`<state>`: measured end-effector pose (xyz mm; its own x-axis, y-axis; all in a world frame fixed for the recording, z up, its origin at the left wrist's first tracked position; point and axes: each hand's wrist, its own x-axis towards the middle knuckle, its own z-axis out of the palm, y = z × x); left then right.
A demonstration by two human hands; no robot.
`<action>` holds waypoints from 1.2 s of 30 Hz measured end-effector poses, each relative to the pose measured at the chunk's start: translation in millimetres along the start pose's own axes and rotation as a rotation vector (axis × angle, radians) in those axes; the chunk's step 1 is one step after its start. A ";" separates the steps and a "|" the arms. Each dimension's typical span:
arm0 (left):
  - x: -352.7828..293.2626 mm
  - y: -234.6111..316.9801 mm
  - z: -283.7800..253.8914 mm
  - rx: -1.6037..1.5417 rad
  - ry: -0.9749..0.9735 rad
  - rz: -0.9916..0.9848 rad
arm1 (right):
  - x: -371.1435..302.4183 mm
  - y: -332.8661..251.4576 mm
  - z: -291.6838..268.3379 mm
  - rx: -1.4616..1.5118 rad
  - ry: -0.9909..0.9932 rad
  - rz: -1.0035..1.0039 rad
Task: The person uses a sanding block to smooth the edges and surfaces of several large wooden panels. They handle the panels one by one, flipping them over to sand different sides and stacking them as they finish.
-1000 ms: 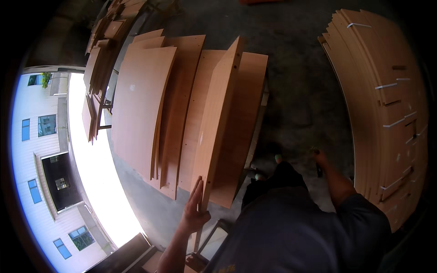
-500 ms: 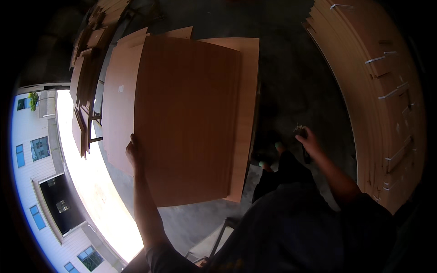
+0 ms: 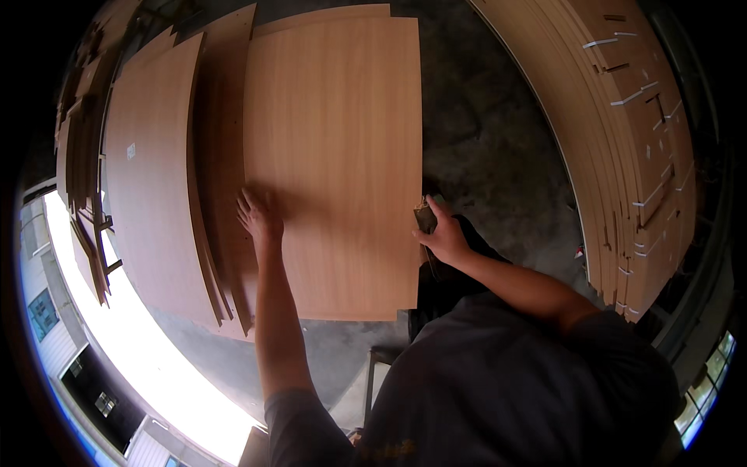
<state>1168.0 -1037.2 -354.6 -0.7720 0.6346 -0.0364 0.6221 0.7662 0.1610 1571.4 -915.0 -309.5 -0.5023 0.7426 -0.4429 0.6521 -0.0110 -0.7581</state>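
Note:
A wood-grain panel [image 3: 334, 163] lies flat before me. My left hand [image 3: 261, 216] is open with its fingers spread, over the left edge of this panel; whether the palm presses on it I cannot tell. At the panel's right edge, my right hand [image 3: 445, 236] is closed around a dark brush-like tool [image 3: 424, 219] with pale bits at its top; its exact kind is unclear. Left of the panel, a darker strip of board [image 3: 224, 148] shows, and beyond that leans or lies another large panel [image 3: 152, 163] with a small white label.
A tall stack of banded boards [image 3: 599, 140] runs along the right. More boards [image 3: 82, 148] rest on a rack at far left, beside a bright opening to a building outside. Near my body is a metal-framed stand [image 3: 370, 377] on the grey floor [image 3: 498, 124].
The top panel has shifted left, baring a lighter panel beneath. My left hand has let go of its edge and opened. My right hand has moved left with the tool to the lighter panel's edge.

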 end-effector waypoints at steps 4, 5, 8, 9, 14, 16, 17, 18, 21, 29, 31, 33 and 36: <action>-35.5 43.9 24.7 0.069 0.029 -0.193 | -2.9 -15.2 15.8 -0.049 -0.091 0.182; -36.7 45.6 22.3 0.082 0.012 -0.197 | 4.9 -13.1 18.8 0.015 -0.059 0.168; -40.2 51.1 17.4 0.132 -0.028 -0.216 | 53.7 -17.4 6.5 0.061 0.057 0.095; -36.4 53.0 16.8 0.143 -0.027 -0.220 | 72.2 -21.6 0.4 0.051 0.098 0.067; -37.4 49.2 22.4 0.126 0.055 -0.205 | 194.1 -38.1 -48.0 0.031 0.147 -0.005; -36.7 53.5 18.3 0.127 0.045 -0.200 | 240.2 -51.1 -72.2 -0.003 0.176 -0.008; -36.6 54.4 17.2 0.130 0.038 -0.201 | 261.4 -61.1 -85.6 -0.009 0.189 -0.012; -37.0 54.2 17.9 0.136 0.047 -0.194 | 280.5 -68.2 -97.7 -0.001 0.196 -0.045; -37.8 54.1 16.1 0.135 0.015 -0.202 | 337.7 -73.4 -128.4 -0.037 0.233 -0.113; -74.9 62.7 21.4 0.059 0.016 -0.537 | 400.6 -103.1 -198.8 -0.577 -0.248 -0.086; -86.2 84.3 21.1 0.045 -0.057 -0.619 | 408.9 -133.7 -221.2 -0.790 -0.426 -0.108; -91.8 110.2 19.0 -0.005 -0.073 -0.651 | 422.6 -154.0 -233.7 -0.962 -0.559 -0.180; -90.3 134.7 27.0 0.022 -0.056 -0.731 | 443.1 -174.2 -229.2 -1.143 -0.704 -0.414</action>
<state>1325.0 -988.5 -356.2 -0.9836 -0.0352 -0.1771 -0.0459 0.9973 0.0566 1365.4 -430.6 -264.1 -0.7223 0.0679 -0.6882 0.3132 0.9194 -0.2381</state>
